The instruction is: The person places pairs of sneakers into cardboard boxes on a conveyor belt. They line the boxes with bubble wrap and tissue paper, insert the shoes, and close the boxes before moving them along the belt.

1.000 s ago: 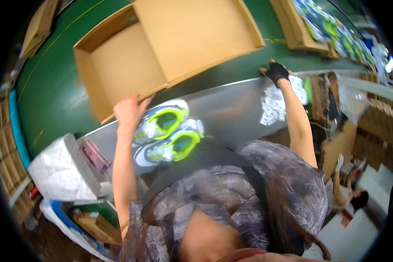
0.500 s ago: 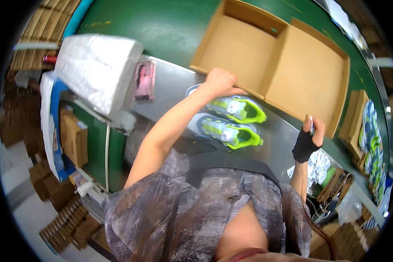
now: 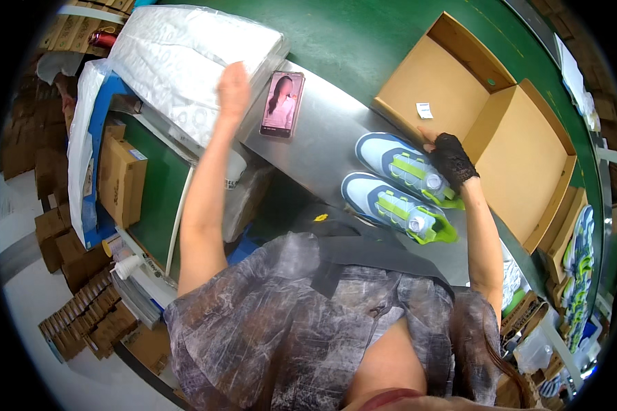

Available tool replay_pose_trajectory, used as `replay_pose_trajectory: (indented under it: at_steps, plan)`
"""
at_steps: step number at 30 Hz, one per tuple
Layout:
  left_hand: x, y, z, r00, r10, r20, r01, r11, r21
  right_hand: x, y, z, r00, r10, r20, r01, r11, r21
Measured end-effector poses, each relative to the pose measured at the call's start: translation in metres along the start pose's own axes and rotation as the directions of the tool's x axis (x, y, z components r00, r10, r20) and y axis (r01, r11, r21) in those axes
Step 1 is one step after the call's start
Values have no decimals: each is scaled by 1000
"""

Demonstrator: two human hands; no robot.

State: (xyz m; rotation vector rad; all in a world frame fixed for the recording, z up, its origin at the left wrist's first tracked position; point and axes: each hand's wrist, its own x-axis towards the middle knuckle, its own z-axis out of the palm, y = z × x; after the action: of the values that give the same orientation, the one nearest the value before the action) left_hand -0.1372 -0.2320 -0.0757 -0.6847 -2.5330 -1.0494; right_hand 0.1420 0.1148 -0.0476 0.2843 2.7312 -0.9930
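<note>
My left hand (image 3: 234,92) is raised at or over a white plastic-wrapped stack (image 3: 185,58); motion blurs its fingers. My right hand (image 3: 451,156), in a black lace fingerless glove, reaches to the near wall of an open brown shoebox (image 3: 452,79). Two of its fingertips show apart and nothing is seen in them. A small white slip (image 3: 424,110) lies inside the box just beyond these fingers. Against the box stand two light-blue sneakers with lime-green trim, a far sneaker (image 3: 391,156) partly behind my right hand and a near sneaker (image 3: 384,202).
A phone (image 3: 282,103) with a lit screen lies on the metal tabletop (image 3: 329,130), beside the wrapped stack. More patterned blue-green shoes (image 3: 579,267) line the right edge. A brown carton (image 3: 122,179) stands at left, by a blue-edged frame. Beyond is a green surface (image 3: 349,34).
My left hand has left the box and sneakers and swung left to the stack. My right hand has moved left along the box. The white slip now shows in the box; the view has shifted.
</note>
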Motion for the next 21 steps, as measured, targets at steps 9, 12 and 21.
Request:
replay_pose_trajectory:
  at_steps: [9,12,21]
  plan:
    - [21,-88,-52,963,-257,84,199,885,422,2,-5,16,988,131,-76,-132,991,-1]
    - [33,-118,-56,956,-242,162,201,950,238,5,-29,7,976,212,-40,-212,977,5]
    - [127,-9,-176,971,64,-228,41,904,426,12,-27,13,963,267,-31,-267,964,-1]
